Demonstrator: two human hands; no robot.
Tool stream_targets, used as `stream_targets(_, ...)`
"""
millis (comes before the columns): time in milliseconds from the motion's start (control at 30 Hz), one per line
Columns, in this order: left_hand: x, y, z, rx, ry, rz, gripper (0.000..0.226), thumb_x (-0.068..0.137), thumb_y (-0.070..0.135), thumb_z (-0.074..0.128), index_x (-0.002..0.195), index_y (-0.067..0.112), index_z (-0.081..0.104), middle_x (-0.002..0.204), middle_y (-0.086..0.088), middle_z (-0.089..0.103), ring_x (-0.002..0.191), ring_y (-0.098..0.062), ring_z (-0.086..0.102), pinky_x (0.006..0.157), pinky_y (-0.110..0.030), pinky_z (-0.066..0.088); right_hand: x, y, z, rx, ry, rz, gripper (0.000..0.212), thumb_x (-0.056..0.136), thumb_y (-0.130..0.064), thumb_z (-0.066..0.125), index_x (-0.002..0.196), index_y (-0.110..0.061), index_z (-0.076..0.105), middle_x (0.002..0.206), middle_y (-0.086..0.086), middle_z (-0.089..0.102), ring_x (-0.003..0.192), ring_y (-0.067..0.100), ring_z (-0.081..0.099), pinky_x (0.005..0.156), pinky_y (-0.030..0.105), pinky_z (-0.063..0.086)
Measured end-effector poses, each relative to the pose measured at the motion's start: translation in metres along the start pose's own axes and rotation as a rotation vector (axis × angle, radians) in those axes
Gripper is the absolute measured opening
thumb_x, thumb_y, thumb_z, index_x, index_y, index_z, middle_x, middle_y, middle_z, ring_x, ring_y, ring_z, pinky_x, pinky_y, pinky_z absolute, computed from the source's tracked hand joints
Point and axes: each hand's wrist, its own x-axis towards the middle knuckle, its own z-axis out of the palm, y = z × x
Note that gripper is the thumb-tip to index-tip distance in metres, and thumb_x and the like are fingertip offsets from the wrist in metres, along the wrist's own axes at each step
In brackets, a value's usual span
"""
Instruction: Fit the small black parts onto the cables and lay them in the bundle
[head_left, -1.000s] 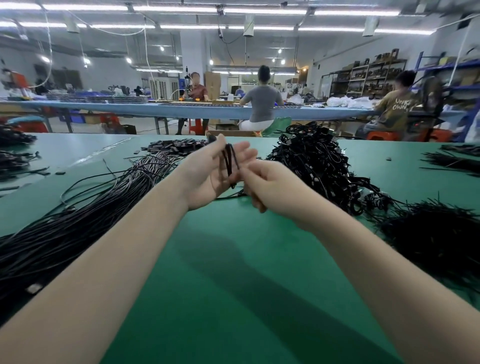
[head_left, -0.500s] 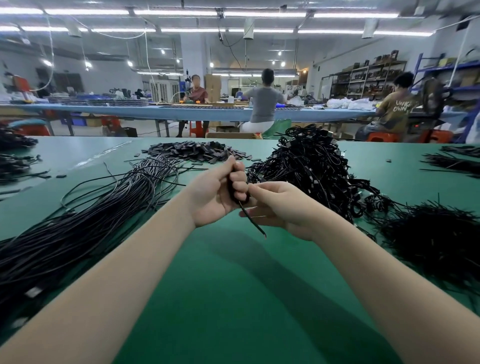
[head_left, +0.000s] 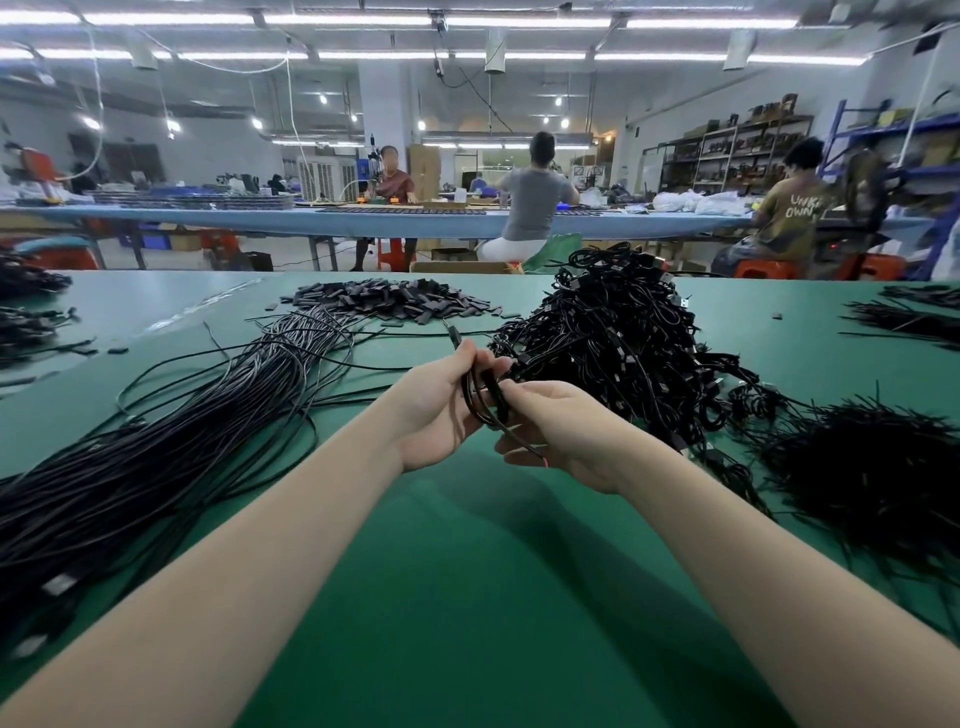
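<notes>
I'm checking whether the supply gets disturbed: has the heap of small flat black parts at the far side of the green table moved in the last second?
No. The heap of small flat black parts lies where it did, just beyond the far end of the straight black cable bundle; only the camera tilted.

You have one view only, worn on the head. It looks forward and down across the green table (head_left: 467, 597) (wide-angle, edges bowed), hands (head_left: 436, 410) close below.

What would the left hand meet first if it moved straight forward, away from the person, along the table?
Probably the heap of small black parts. The left hand, gripping the looped cable, points towards it across bare green table. Depth is unclear; a loose cable may come first.
</notes>
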Motion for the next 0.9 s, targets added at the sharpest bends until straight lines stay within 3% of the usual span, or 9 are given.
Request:
stream_targets(167,0.0,-0.009,0.001,0.085,0.022,-0.001,0.035,0.101,0.032,0.042,0.078,0.013,0.058,0.072,0.002,0.062,0.073,-0.013,0.056,0.092,-0.032,0.041,-0.004,-0.001,0.007,-0.211,-0.074,-0.076,0.027,0.091,-0.039,0.061,0.103,-0.015,0.059,0.081,-0.006,0.062,0.063,0.009,0.06,0.067,0.027,0.052)
stream_targets(267,0.001,-0.012,0.002,0.068,0.058,0.011,0.031,0.099,0.033,0.047,0.079,0.015,0.061,0.072,0.004,0.064,0.071,-0.011,0.062,0.094,-0.03,0.046,-0.001,0.001,0.014,-0.46,0.039,-0.185,0.037,0.092,-0.034,0.06,0.126,-0.023,0.048,0.071,-0.007,0.052,0.056,0.01,0.051,0.054,0.024,0.046)
stream_targets(333,0.004,-0.015,0.003,0.062,0.065,0.035,0.03,0.1,0.034,0.046,0.08,0.016,0.06,0.075,0.005,0.062,0.072,-0.01,0.06,0.089,-0.028,0.049,0.003,0.003,0.017,-0.643,0.127,-0.227,0.044,0.095,-0.035,0.053,0.134,-0.021,0.041,0.081,-0.004,0.057,0.066,0.014,0.055,0.059,0.025,0.043)
stream_targets(433,0.007,-0.023,0.006,0.119,0.102,0.047,0.034,0.102,0.036,0.04,0.084,0.016,0.062,0.076,0.005,0.064,0.058,-0.007,0.059,0.06,-0.02,0.049,0.005,0.016,0.018,-0.889,0.236,-0.162,0.036,0.099,-0.041,0.038,0.12,-0.012,0.043,0.109,0.011,0.061,0.097,0.031,0.058,0.075,0.035,0.043)
stream_targets(533,0.006,-0.031,0.003,0.215,0.087,0.006,0.036,0.102,0.036,0.04,0.091,0.018,0.069,0.083,0.007,0.07,0.066,-0.007,0.062,0.071,-0.021,0.051,0.007,0.029,0.016,-0.967,0.308,-0.084,0.027,0.102,-0.041,0.026,0.098,-0.017,0.039,0.112,0.013,0.06,0.099,0.034,0.057,0.074,0.039,0.04)
stream_targets(633,0.005,-0.036,-0.004,0.707,0.203,0.207,0.032,0.099,0.04,0.046,0.09,0.02,0.069,0.096,0.003,0.072,0.085,-0.009,0.069,0.084,-0.032,0.052,0.01,0.038,0.003,-1.082,0.382,-0.035,0.028,0.102,-0.039,0.022,0.094,-0.017,0.038,0.107,0.011,0.061,0.088,0.032,0.055,0.068,0.037,0.036)
stream_targets(733,0.009,-0.04,-0.02,1.45,0.426,0.801,0.018,0.094,0.031,0.056,0.106,0.019,0.061,0.107,0.0,0.063,0.094,-0.017,0.061,0.084,-0.036,0.049,0.008,0.046,-0.007,-1.221,0.355,-0.068,0.024,0.103,-0.036,0.023,0.091,-0.017,0.032,0.102,0.011,0.059,0.087,0.033,0.056,0.064,0.037,0.034)
stream_targets(833,0.013,-0.048,-0.031,2.02,0.25,1.012,0.041,0.089,0.018,0.061,0.129,0.021,0.054,0.131,-0.002,0.054,0.124,-0.025,0.048,0.098,-0.037,0.036,0.008,0.05,-0.008,-1.334,0.245,-0.18,0.023,0.103,-0.035,0.024,0.095,-0.016,0.035,0.104,0.011,0.057,0.089,0.036,0.059,0.063,0.038,0.034)
stream_targets(900,0.013,-0.051,-0.034,2.188,0.121,0.969,0.029,0.09,0.021,0.059,0.119,0.022,0.058,0.116,0.006,0.063,0.117,-0.02,0.056,0.093,-0.03,0.032,0.009,0.051,-0.008,-1.386,0.2,-0.234,0.023,0.103,-0.032,0.026,0.101,-0.014,0.039,0.105,0.009,0.057,0.088,0.035,0.059,0.063,0.037,0.034)
